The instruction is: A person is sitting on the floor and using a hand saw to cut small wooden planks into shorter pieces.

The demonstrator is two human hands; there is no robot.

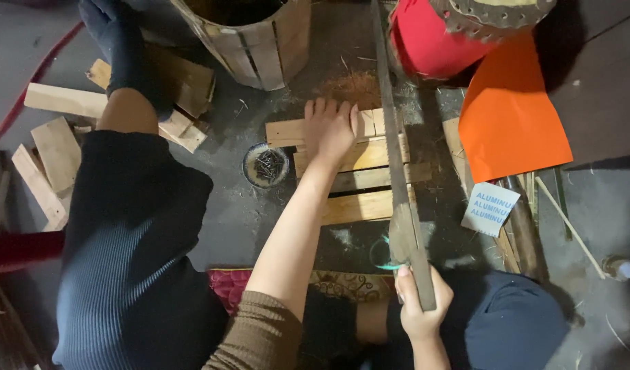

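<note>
wood under the saw

wooden slats (359, 179) lie nailed together at frame centre. the left hand (330, 129) presses flat on them, fingers spread. the right hand (420, 305), lower right, grips the handle of a long saw (397, 151) that crosses the slats. a small bowl of nails (265, 165) sits just left of them.

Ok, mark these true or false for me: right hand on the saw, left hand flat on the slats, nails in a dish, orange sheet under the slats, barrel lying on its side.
1. The right hand grips the handsaw by its handle. True.
2. The left hand presses flat on the wooden slat panel. True.
3. The small round dish holds nails. True.
4. The orange sheet lies under the slat panel. False: it lies apart, to the panel's right.
5. The wooden slat barrel lies on its side. False: it stands upright, open end up.
</note>
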